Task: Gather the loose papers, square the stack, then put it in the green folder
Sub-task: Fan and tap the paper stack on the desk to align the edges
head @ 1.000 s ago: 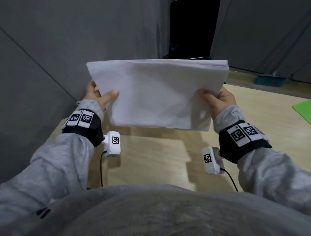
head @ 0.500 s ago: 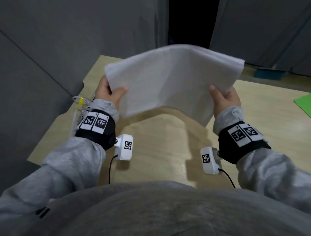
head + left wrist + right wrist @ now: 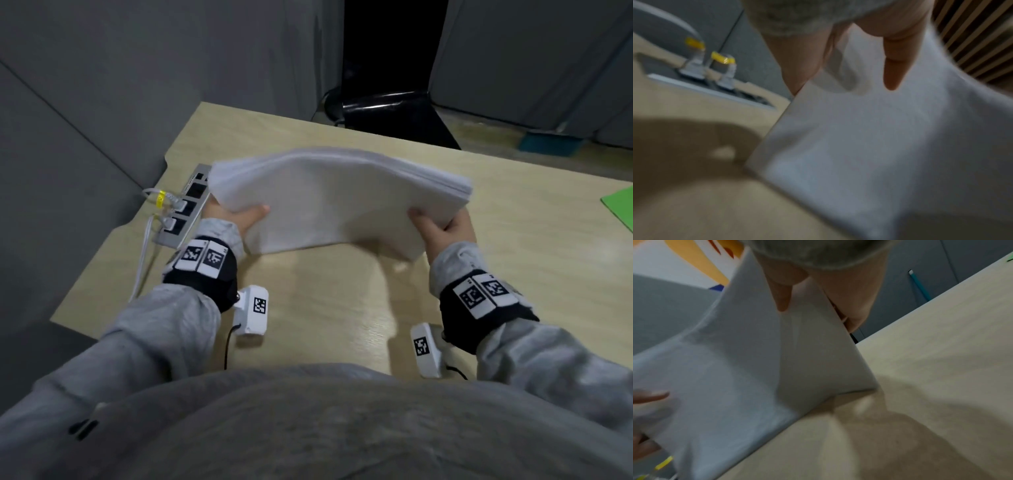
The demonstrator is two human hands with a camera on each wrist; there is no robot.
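Note:
A thick stack of white papers [image 3: 335, 202] hangs just above the wooden table, bowed upward in the middle. My left hand [image 3: 236, 217] grips its left edge, thumb on top. At the right edge my right hand [image 3: 442, 228] grips the stack, thumb on top and fingers under. The left wrist view has the paper stack [image 3: 869, 146] with the left hand [image 3: 849, 53] pinching it. In the right wrist view the paper stack [image 3: 748, 369] has its near right corner close to the table, under my right hand [image 3: 813, 293]. A corner of the green folder [image 3: 620, 207] lies at the table's far right edge.
A grey power strip [image 3: 186, 205] with plugged white cables and yellow tags lies on the table's [image 3: 325, 308] left edge, next to my left hand. A black monitor base [image 3: 390, 116] stands behind the table. Grey partition walls close in on the left and back.
The stack has come down from upright at chest height to nearly flat just above the table. Both hands kept their grip and moved down with it.

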